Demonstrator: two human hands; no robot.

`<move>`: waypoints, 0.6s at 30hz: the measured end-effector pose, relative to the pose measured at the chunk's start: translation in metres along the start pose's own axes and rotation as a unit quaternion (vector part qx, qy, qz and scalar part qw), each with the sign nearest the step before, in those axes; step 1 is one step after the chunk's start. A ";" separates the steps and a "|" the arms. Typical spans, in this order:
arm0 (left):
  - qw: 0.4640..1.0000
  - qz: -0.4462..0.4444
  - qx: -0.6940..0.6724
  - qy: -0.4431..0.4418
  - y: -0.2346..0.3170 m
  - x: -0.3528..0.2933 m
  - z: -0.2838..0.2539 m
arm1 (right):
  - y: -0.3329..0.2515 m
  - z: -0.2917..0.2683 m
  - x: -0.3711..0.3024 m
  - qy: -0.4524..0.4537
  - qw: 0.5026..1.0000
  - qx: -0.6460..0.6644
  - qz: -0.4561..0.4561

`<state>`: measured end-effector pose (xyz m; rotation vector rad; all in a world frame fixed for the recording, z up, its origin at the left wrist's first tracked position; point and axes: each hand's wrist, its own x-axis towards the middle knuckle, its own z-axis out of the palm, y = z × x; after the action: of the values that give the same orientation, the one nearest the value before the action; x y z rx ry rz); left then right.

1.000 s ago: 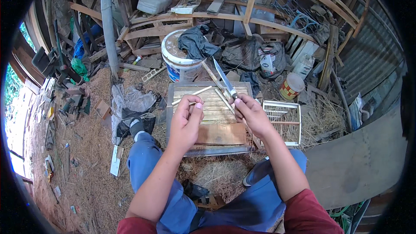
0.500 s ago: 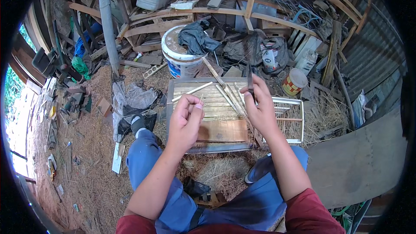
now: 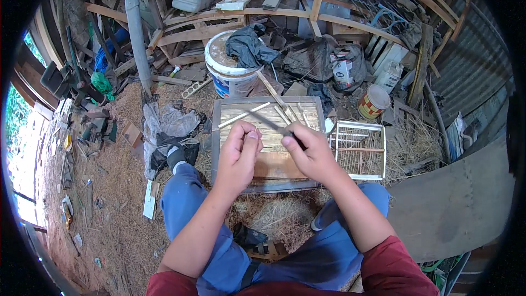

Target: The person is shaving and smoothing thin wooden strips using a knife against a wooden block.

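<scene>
My left hand [image 3: 236,156] is closed in a pinch, with the tip of a thin pale sliver of wood [image 3: 255,129] just showing between thumb and finger. In my right hand [image 3: 311,153] is a knife [image 3: 268,123], gripped by its dark handle. Its blade, slightly blurred, points up and left, passing just beyond the left fingertips; whether it touches the sliver I cannot tell. Both hands are above a low slatted table [image 3: 217,151]. A brown wooden board [image 3: 279,165] lies on its near part, and a pale stick [image 3: 244,115] lies beyond my left hand.
More wood strips [image 3: 271,89] lean over the table's far edge. Right of it stands a barred wooden frame [image 3: 361,149]. Behind are a white bucket [image 3: 222,68] with black plastic on top and a patterned tin [image 3: 374,101]. Shavings cover the floor [image 3: 120,186]; a grey sheet [image 3: 455,203] lies at right.
My right hand has come down and left, toward the left hand. The knife has swung from pointing upward to pointing left across the table. My left hand has barely moved.
</scene>
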<state>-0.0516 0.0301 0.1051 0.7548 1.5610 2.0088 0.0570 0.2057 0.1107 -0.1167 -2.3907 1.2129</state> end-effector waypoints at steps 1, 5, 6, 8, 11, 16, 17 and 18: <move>1.000 -0.017 0.005 0.007 0.002 -0.001 0.000 | -0.004 -0.001 0.000 -0.011 0.999 -0.037 -0.033; 0.999 -0.014 0.044 0.018 -0.001 -0.005 0.003 | 0.002 0.002 -0.002 -0.038 0.998 -0.046 -0.032; 0.998 -0.014 0.065 0.008 -0.001 -0.006 0.002 | 0.003 0.002 -0.001 -0.036 0.997 -0.053 -0.039; 0.996 -0.013 0.086 -0.002 -0.001 -0.007 0.001 | 0.004 0.001 0.000 -0.034 0.997 -0.061 -0.045; 0.995 -0.015 0.092 -0.022 -0.001 -0.008 0.000 | 0.004 -0.001 0.001 -0.030 0.995 -0.073 -0.057; 0.979 0.079 0.180 -0.056 -0.002 -0.007 -0.003 | 0.000 -0.006 0.003 -0.029 0.996 -0.059 -0.068; 0.979 0.080 0.181 -0.056 -0.001 -0.008 -0.002 | -0.001 -0.006 0.003 -0.028 0.995 -0.059 -0.069; 0.975 0.090 0.197 -0.043 0.002 -0.009 0.000 | -0.002 -0.007 0.003 -0.025 0.994 -0.075 -0.074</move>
<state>-0.0453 0.0235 0.1063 1.1557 1.9256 1.7734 0.0579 0.2110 0.1166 0.0441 -2.4836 0.9794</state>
